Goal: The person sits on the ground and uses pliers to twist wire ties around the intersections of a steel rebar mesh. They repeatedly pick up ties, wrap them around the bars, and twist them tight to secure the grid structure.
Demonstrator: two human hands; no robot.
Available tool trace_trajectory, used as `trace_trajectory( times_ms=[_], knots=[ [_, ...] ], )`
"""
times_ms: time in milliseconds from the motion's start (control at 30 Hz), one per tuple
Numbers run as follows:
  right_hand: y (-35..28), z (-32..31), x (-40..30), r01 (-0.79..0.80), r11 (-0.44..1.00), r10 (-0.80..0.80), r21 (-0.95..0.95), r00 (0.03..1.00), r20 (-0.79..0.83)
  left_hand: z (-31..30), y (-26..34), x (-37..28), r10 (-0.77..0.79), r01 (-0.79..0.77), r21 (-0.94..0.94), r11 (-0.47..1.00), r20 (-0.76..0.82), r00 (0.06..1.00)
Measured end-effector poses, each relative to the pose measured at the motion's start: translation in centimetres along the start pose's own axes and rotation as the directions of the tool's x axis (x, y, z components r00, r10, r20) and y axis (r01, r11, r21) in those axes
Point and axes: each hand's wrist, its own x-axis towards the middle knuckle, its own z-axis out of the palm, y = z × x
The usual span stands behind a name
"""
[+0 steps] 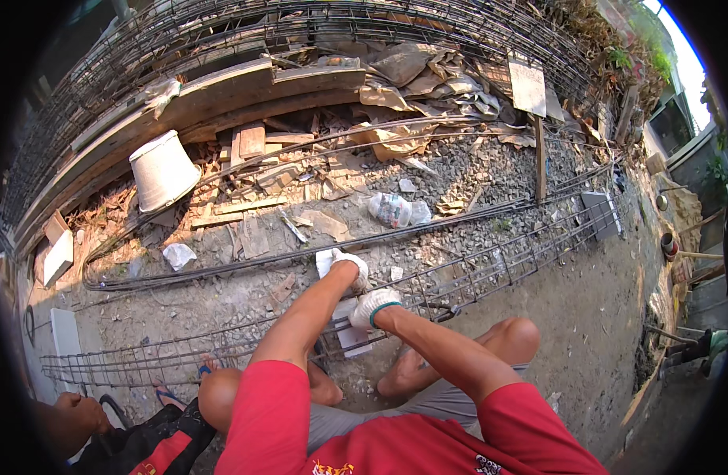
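A long rebar cage [489, 270] with tied stirrups stretches before me from lower left to upper right. A light block [353, 341] lies under its middle. My left hand [353, 271], in a white knit glove, reaches past the cage beside a pale chunk [323, 263]. My right hand [369, 307], in a white glove with a green cuff, is at the cage bars just above the block. The fingers of both hands are largely hidden, so I cannot see what they hold. A dark metal tool [446, 313] rests on the cage right of my right hand.
Bent loose rebar [269, 261] lies beyond the cage, with a white bucket [164, 170], wood scraps [239, 219], a plastic bag [394, 209] and gravel [459, 184]. More cages [316, 27] are stacked behind timber planks [233, 86]. At lower left are another person's hands [79, 415].
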Motion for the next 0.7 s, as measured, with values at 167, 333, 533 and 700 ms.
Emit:
trace_trajectory(
  times_ms=[167, 333, 533, 700],
  knots=[
    [3.0, 1.4, 1.0, -0.064, 0.997, 0.062, 0.043, 0.997, 0.037, -3.7, 5.1, -5.5, 0.062, -0.06, 0.045, 0.997, -0.044, 0.997],
    [2.4, -0.5, -0.2, -0.074, 0.996, 0.068, 0.056, 0.992, 0.107, -4.9, 6.8, -10.1, 0.038, -0.023, 0.128, 0.992, -0.111, 0.993],
    [2.9, 0.9, 0.3, -0.008, 0.999, 0.007, 0.04, 1.0, 0.024, -3.8, 6.7, -10.7, 0.026, 0.011, 0.198, 0.98, -0.184, 0.983],
    [2.5, 2.7, -2.4, -0.012, 0.997, 0.035, 0.074, 0.947, -0.318, -3.6, 6.5, -10.7, 0.043, 0.009, 0.24, 0.971, -0.211, 0.977]
  ],
)
